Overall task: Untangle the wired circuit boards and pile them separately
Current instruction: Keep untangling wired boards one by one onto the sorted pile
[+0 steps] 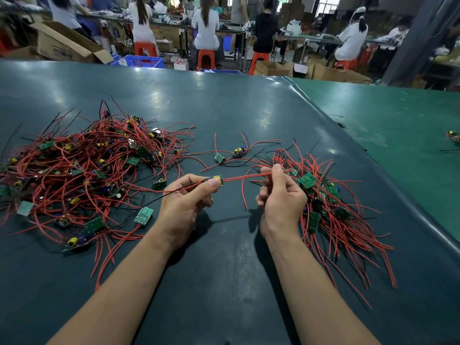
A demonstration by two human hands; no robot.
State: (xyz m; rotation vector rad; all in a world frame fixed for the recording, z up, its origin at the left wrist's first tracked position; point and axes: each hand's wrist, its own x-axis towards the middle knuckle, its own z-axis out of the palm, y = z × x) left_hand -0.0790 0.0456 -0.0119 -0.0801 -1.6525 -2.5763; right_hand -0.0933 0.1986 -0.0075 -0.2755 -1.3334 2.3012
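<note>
Board (214,181) pinched in left hand (185,201), red wires (246,176) running rightward into pinching right hand (282,195)

Surface (224,115) dark teal, glossy, with pale light patches; adjoining sheet (398,115) to the right a brighter green. Tangled heap (82,170) at left: mostly red wires, a few black ones, green circuit boards, yellow and dark blue components scattered through. Sorted pile (328,207) at right: same red wires, some black, green boards with white markings. Two loose boards (229,155) between the heaps: green, one with yellow parts, red and black leads. Held board (216,181) shows yellow, with red wires (246,176) running from it. Background: orange-red stools (206,58), blue crates (144,61), brown cardboard boxes (64,43), people mostly in white tops, one in black.
</note>
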